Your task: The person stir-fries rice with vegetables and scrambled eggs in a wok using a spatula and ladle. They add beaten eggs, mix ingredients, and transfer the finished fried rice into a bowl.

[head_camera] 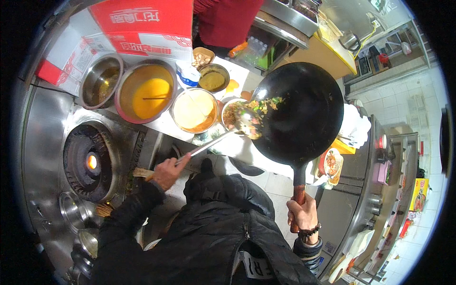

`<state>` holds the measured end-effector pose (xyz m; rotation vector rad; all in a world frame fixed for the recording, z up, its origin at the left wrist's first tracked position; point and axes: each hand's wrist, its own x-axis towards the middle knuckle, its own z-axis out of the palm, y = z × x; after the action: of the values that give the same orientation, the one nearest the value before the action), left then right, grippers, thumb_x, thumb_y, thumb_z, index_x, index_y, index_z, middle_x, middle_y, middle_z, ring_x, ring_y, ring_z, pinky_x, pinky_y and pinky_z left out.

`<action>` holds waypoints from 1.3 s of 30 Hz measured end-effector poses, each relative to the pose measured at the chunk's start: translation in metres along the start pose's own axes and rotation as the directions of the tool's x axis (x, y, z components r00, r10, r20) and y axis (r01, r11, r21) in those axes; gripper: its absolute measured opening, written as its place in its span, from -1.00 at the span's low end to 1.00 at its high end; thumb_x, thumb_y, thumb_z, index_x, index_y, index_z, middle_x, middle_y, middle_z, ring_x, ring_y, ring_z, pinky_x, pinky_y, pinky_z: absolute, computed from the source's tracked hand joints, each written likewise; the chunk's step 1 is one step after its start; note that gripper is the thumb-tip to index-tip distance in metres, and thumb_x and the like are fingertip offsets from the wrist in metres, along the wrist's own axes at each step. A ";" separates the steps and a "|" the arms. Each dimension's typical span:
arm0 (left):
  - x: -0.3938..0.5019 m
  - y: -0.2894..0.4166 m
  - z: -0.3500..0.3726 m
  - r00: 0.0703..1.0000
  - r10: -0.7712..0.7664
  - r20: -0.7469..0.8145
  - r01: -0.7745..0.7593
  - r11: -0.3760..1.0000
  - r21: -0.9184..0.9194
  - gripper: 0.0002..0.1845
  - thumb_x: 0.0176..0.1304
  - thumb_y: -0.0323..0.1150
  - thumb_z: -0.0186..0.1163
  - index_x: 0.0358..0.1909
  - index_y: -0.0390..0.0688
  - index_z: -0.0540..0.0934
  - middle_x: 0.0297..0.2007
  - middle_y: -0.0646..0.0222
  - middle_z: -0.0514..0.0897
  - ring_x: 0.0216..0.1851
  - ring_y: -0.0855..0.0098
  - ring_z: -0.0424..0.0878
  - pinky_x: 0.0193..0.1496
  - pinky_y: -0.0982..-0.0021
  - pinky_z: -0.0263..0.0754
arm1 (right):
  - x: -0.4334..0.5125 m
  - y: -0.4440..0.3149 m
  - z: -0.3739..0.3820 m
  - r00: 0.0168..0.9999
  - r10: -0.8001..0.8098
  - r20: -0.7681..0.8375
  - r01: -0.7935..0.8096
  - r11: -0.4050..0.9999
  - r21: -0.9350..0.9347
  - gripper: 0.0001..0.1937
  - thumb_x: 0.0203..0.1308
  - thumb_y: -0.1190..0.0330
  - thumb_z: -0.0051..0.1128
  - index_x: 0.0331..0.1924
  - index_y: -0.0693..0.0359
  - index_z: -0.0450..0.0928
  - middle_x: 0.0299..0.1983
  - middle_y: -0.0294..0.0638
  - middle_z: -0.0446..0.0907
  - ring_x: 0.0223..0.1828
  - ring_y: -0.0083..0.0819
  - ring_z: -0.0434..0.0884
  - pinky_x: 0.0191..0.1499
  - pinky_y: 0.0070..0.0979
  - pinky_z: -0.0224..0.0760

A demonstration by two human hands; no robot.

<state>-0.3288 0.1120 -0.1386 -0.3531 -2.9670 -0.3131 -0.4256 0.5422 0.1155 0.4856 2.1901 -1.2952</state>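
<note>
My right hand (302, 212) grips the wooden handle (299, 194) of a black wok (299, 110), tilted over the right part of the table. In my left hand (169, 173) is the metal handle of a ladle (213, 142). Its blurred bowl meets the wok's left rim. Chopped food with green bits (265, 105) lies along that rim. Just below it stands a bowl (229, 114) partly filled with similar food; the wok and ladle hide some of it. Left of this bowl, a round container (195, 110) holds a pale, creamy substance with orange liquid around its edge.
A wok burner (92, 162) glows at left. Basins of yellow liquid (151, 96) and oil-like liquid (103, 82) line the table before red-and-white cartons (142, 26). A person in red (226, 23) stands across. At right are a plated dish (332, 162) and shelving (395, 171).
</note>
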 end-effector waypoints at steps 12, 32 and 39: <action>0.113 0.101 0.016 0.941 -0.227 -0.253 0.195 0.970 -0.147 -0.30 0.35 -0.52 0.19 0.54 0.11 0.48 -0.39 0.32 0.43 -0.40 0.30 0.59 -0.45 0.27 0.55 | 0.003 0.006 -0.045 0.996 -0.022 0.082 0.029 0.995 -0.090 -0.90 0.24 0.55 0.18 -0.27 0.41 0.49 -0.62 -0.21 0.52 -0.72 -0.46 0.50 -0.66 -0.49 0.41; 0.077 0.398 -0.034 0.502 -0.850 -0.160 0.445 0.413 -0.794 -0.40 0.44 -0.39 0.30 0.51 0.00 0.48 -0.16 -0.15 0.73 -0.38 0.09 0.69 -0.20 0.22 0.58 | 0.066 0.074 -0.196 0.747 0.058 0.663 0.152 0.955 -0.255 -0.88 0.32 0.50 0.17 -0.15 0.33 0.47 -0.63 -0.30 0.49 -0.71 -0.48 0.50 -0.65 -0.52 0.40; -0.157 0.518 -0.072 0.576 -0.817 0.025 0.773 0.534 -0.343 -0.38 0.49 -0.27 0.24 0.56 0.09 0.43 -0.46 0.06 0.70 -0.56 0.24 0.69 -0.54 0.19 0.59 | 0.052 0.102 -0.139 0.476 0.190 0.858 0.239 0.911 -0.335 -0.85 0.34 0.51 0.16 -0.12 0.33 0.43 -0.61 -0.26 0.47 -0.68 -0.49 0.48 -0.62 -0.49 0.42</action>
<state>-0.0423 0.5546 0.0040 1.0350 -2.6972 -0.8708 -0.4475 0.7146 0.0676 -0.3712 1.4455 -0.7346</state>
